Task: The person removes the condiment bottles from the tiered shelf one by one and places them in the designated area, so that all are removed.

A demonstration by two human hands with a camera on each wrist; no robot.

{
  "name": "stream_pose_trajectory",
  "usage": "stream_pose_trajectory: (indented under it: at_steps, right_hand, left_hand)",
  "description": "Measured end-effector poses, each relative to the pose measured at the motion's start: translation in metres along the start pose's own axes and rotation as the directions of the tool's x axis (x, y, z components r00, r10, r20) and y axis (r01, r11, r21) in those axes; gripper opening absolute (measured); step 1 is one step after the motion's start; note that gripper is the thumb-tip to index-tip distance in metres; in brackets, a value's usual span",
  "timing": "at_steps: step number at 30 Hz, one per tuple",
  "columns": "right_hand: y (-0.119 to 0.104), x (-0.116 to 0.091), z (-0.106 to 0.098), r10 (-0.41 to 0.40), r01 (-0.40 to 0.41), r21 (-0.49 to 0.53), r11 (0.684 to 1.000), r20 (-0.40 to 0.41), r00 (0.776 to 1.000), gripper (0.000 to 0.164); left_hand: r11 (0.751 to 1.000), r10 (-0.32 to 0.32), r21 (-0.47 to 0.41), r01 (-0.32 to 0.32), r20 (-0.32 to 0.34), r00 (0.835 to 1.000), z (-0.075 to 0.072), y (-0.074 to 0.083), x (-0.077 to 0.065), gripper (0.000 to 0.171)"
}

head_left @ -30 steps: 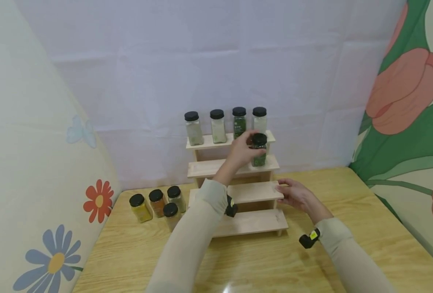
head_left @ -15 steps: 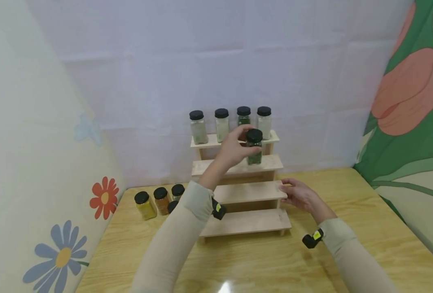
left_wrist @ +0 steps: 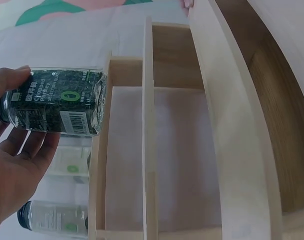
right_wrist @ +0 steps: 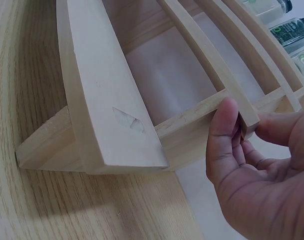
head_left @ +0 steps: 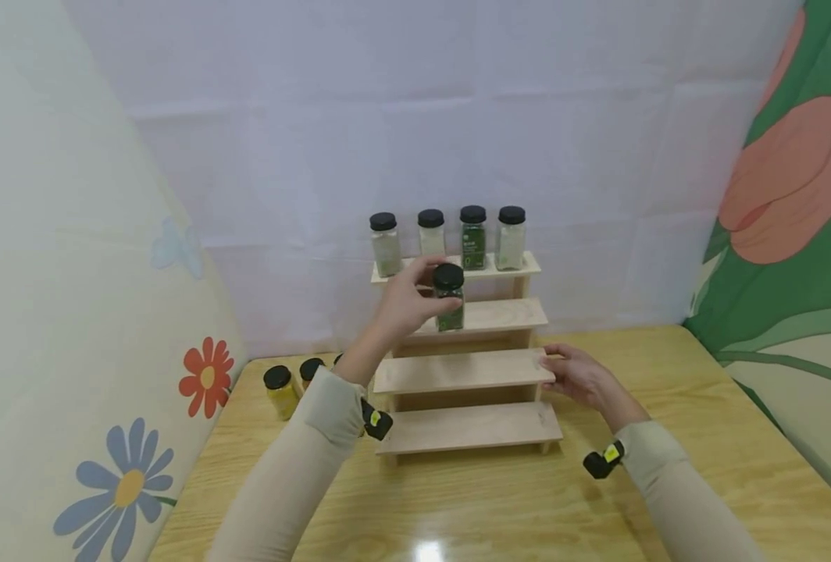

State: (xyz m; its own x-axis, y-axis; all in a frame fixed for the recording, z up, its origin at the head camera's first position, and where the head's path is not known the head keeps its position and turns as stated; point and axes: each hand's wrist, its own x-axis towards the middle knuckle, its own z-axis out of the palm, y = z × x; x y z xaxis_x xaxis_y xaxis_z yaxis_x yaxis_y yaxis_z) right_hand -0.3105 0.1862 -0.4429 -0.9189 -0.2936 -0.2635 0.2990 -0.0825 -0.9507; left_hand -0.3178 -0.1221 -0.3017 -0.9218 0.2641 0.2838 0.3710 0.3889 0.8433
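Observation:
My left hand grips a black-capped glass jar of chopped parsley between thumb and fingers. In the head view the jar is upright, in front of the second-highest step of a pale wooden tiered rack. My right hand pinches the right end of the rack's third step from the top; in the right wrist view the thumb and fingers close round that board's end. Along the top step stand a pale jar, another pale jar, a green jar and a whitish jar.
On the wooden table, left of the rack, a yellow spice jar stands by an orange-brown jar; my left forearm partly hides this group. A white cloth backdrop hangs behind, with painted panels at both sides.
My left hand has carried the parsley jar leftward from the right end of the second-highest step to its left-middle part. My right hand keeps its hold on the rack. The view has shifted slightly.

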Motion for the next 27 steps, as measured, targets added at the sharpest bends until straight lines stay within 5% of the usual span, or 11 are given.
stream_pose_trajectory:
  at_steps: [15, 27]
  right_hand:
    - [0.000, 0.000, 0.002, 0.006, -0.006, 0.008, 1.000, -0.006, 1.000, 0.049]
    - [-0.001, -0.003, 0.002, -0.001, 0.001, 0.002, 1.000, 0.009, 1.000, 0.046]
  left_hand:
    - [0.997, 0.057, 0.054, -0.055, -0.042, 0.998, -0.035, -0.014, -0.032, 0.060]
    - [0.998, 0.012, 0.059, -0.009, -0.047, 0.999, -0.059, -0.022, -0.055, 0.062]
